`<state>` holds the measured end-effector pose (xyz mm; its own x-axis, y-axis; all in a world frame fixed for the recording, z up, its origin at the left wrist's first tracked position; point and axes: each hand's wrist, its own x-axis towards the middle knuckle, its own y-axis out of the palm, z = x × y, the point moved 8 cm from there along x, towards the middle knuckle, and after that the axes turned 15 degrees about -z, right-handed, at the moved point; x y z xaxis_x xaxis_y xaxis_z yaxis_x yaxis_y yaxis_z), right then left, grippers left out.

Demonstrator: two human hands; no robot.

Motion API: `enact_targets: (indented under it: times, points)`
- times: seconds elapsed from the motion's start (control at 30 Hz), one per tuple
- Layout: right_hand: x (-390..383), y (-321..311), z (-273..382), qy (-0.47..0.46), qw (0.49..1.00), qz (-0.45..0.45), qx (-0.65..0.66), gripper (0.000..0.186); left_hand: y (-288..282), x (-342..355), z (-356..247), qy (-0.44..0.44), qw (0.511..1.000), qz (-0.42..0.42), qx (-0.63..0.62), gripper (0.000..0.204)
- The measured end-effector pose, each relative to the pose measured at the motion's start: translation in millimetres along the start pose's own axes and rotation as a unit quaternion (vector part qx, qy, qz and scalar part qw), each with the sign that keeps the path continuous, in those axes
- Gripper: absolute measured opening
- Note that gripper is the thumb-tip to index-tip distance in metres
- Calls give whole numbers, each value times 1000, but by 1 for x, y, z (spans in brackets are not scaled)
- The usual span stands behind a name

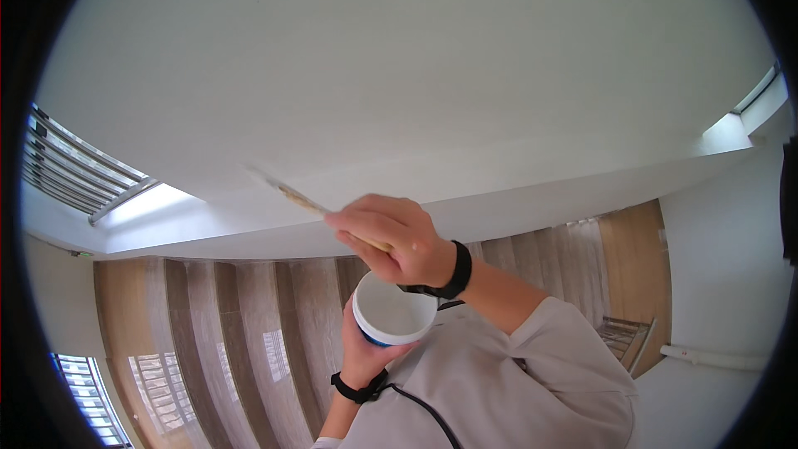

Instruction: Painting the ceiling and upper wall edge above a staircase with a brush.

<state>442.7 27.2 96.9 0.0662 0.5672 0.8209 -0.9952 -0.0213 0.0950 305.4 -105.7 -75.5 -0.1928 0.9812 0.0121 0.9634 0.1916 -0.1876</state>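
Note:
My right hand (403, 237) is closed round a thin, wooden-handled tool (303, 201), raised in front of the white wall (432, 66). The tool points up and to the left; its far end is pale and blurred, so I cannot tell whether it is a brush or a scraper. Below, my left hand (362, 357) grips a round white tub (399, 339) from the side and underneath. The tub has no lid on, shows a blue patch low on its side, and looks white inside. Part of its rim is hidden behind my right wrist.
Brown stair steps (249, 308) run along the wall's foot, with wood-coloured landings (636, 258) at both ends. A metal-barred window (83, 166) opens at the left. On the right, a white pipe (715, 359) and a metal railing (628, 339) stand out.

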Motion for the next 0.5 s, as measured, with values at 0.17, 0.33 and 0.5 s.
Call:
enact_targets:
  times: [0.17, 0.33, 0.5]
  points:
    - [5, -85, -23, -64, 981, -106, -149, 21, 12, 8, -3, 13, 1000, 14, -1, 115]
    - [-39, -265, -2, 44, 890, -341, -300, 21, 40, 23, -10, 48, 993, 97, 40, 113]
    - [-66, -328, 43, 15, 776, -452, -440, 22, 70, 27, -31, 33, 991, 128, 4, 103]
